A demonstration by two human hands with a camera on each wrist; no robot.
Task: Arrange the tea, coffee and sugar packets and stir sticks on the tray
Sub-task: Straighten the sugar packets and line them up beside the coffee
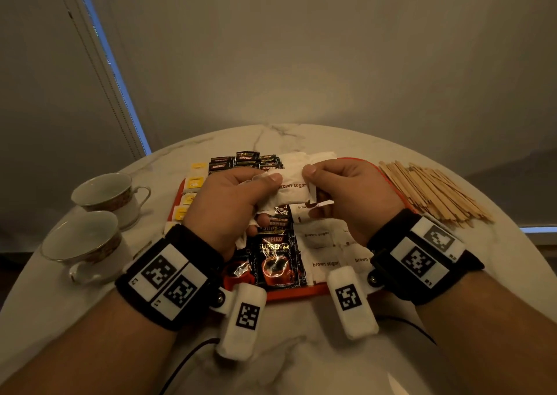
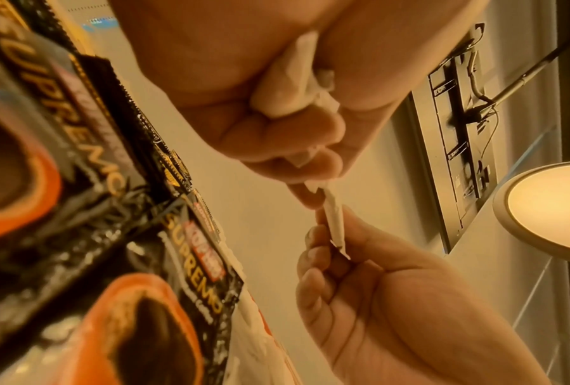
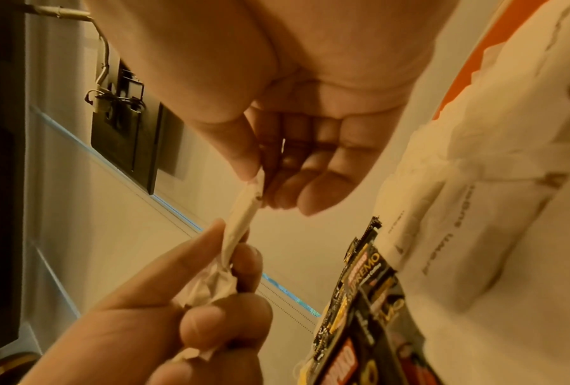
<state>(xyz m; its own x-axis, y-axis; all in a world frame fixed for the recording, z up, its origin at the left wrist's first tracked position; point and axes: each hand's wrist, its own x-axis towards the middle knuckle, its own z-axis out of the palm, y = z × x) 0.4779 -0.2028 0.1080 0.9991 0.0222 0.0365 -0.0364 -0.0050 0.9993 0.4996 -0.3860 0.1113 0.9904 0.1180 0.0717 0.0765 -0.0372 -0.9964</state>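
Hands [image 1: 297, 194] pinch brown sugar packet [image 1: 293, 194]

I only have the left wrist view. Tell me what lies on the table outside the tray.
Observer: A loose pile of wooden stir sticks lies on the table, off the right end of the orange tray.
Operator: Report the other side.
Observer: Two empty teacups stand on the table left of the tray.
Operator: Tell me what the packet between the hands says.
Observer: Left hand and right hand each pinch an end of a white packet printed "brown sugar", held above the tray.
Operator: Name what is at the tray's left edge.
Observer: A column of yellow-labelled tea packets.
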